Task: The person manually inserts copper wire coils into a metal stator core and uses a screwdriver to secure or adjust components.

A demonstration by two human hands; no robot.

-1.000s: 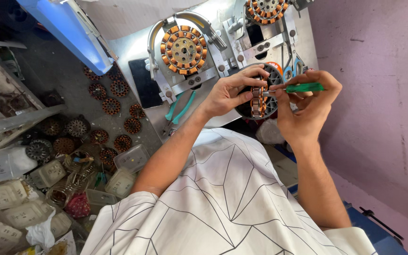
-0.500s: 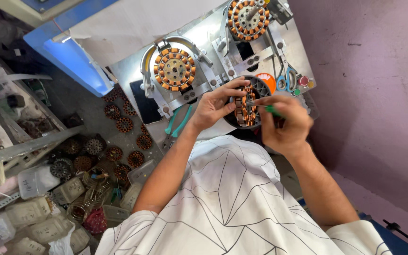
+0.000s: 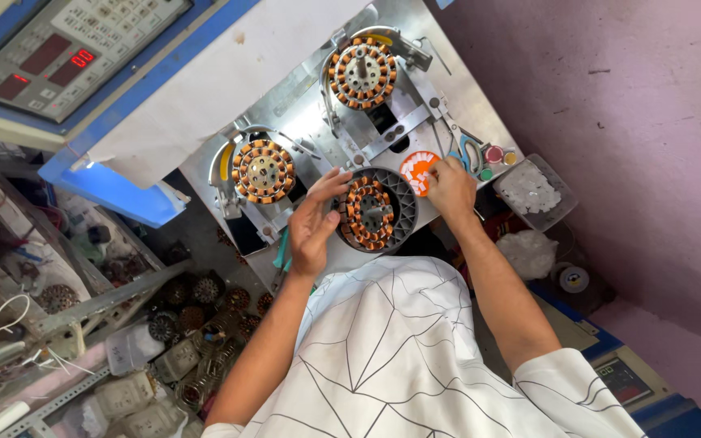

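Note:
A copper-wound stator [image 3: 367, 212] lies flat inside a round black ribbed housing [image 3: 403, 204] on the machine's metal plate [image 3: 310, 122]. My left hand [image 3: 314, 225] is at the housing's left rim, palm flat, fingers spread, fingertips touching the edge. My right hand [image 3: 450, 188] rests at the housing's right rim beside an orange round sticker [image 3: 416, 169]. Its fingers are curled under, and anything in them is hidden. Two more wound stators sit on the machine's spindles, one to the left [image 3: 263, 170] and one further up [image 3: 361, 73].
Teal-handled scissors [image 3: 470, 151] and coloured push buttons [image 3: 494, 154] lie right of my right hand. A clear tray of white bits [image 3: 533, 191] stands further right. A blue control panel with red digits [image 3: 50, 49] is at top left. Several stators fill bins [image 3: 196, 294] lower left.
The stator I held up between both hands now lies in the black housing on the plate. My left hand has opened flat. The green-handled tool no longer shows in my right hand.

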